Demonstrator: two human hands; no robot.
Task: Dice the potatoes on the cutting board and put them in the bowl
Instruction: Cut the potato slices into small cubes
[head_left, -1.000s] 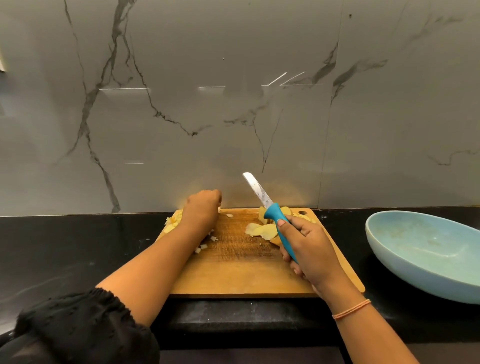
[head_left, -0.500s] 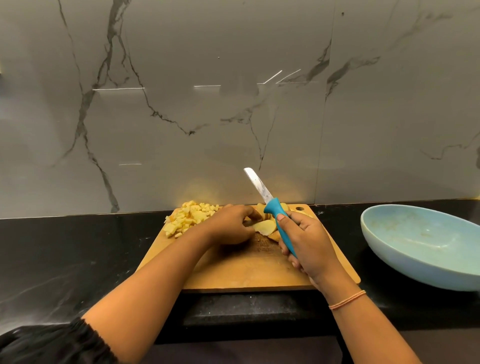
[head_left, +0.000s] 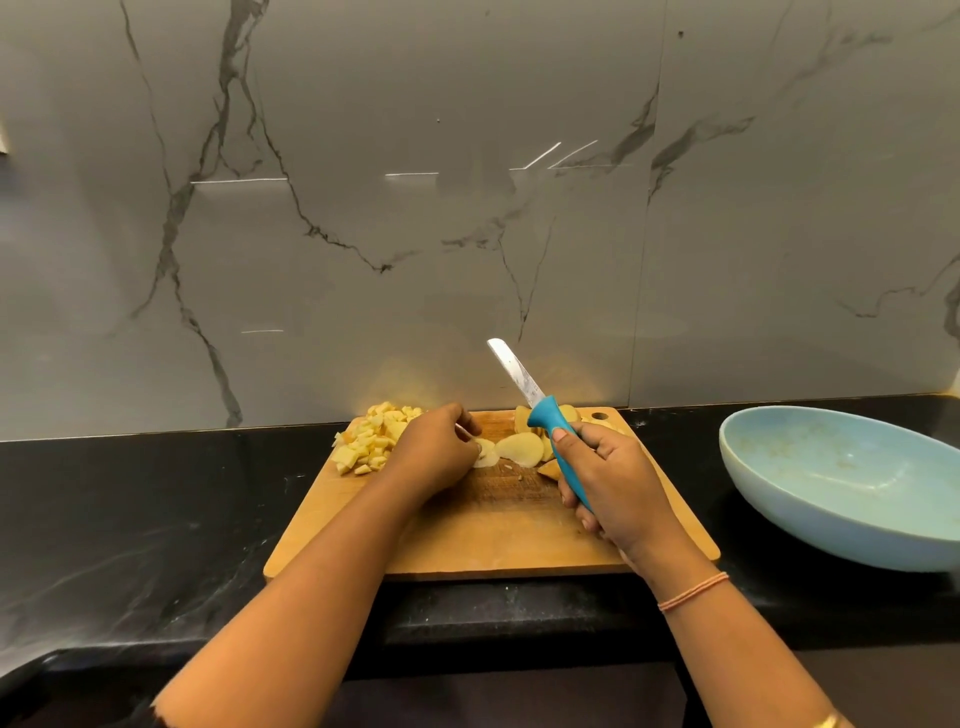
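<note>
A wooden cutting board (head_left: 467, 540) lies on the black counter. A heap of diced potato (head_left: 371, 439) sits at its far left corner. Several potato slices (head_left: 519, 448) lie at the board's far middle. My left hand (head_left: 436, 452) rests on the board between the heap and the slices, its fingertips pinching the edge of a slice. My right hand (head_left: 613, 486) grips the blue handle of a knife (head_left: 540, 415), whose blade points up and away, lifted off the board. A pale blue bowl (head_left: 852, 483) stands to the right of the board and looks empty.
A grey marble wall (head_left: 467, 208) rises right behind the board. The black counter (head_left: 130, 519) stretches left of the board. The counter's front edge runs below the board, close to my forearms.
My left hand left the diced heap at the far left and moved right to the slices, uncovering the heap. The knife in my right hand stayed lifted, nearly still.
</note>
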